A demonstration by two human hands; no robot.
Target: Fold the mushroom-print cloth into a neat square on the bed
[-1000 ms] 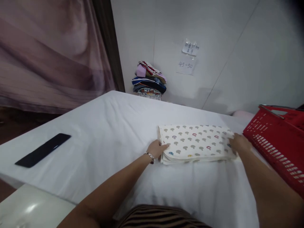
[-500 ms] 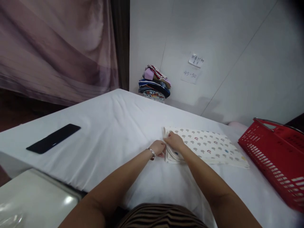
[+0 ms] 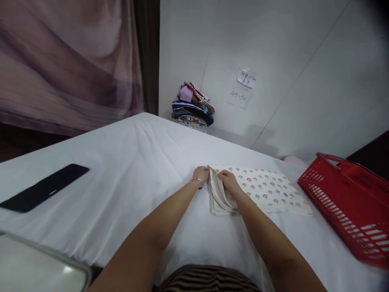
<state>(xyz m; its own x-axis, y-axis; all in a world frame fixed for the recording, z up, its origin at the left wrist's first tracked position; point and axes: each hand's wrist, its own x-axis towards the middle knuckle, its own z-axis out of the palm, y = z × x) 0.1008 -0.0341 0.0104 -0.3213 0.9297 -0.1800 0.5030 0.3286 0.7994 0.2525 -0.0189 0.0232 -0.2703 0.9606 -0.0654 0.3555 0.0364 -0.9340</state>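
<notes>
A folded white cloth with small grey, red and blue prints lies on the white-covered table, its layered edge toward the left. My left hand, with a silver bracelet at the wrist, pinches the far left corner of the cloth. Its fingertips are partly hidden behind the fabric. My right hand grips the upper layer near the same edge and lifts it into a curl, so that the layers beneath show. The cloth's near left corner stays flat on the table.
A red plastic basket stands to the right of the cloth. On the left lies a flat black object. A stack of folded clothes sits against the wall at the back. A pale glossy surface is at the lower left.
My left hand has moved away from me, up the cloth's left edge to its far corner. My right hand has shifted slightly right, peeling the upper layer back further.
</notes>
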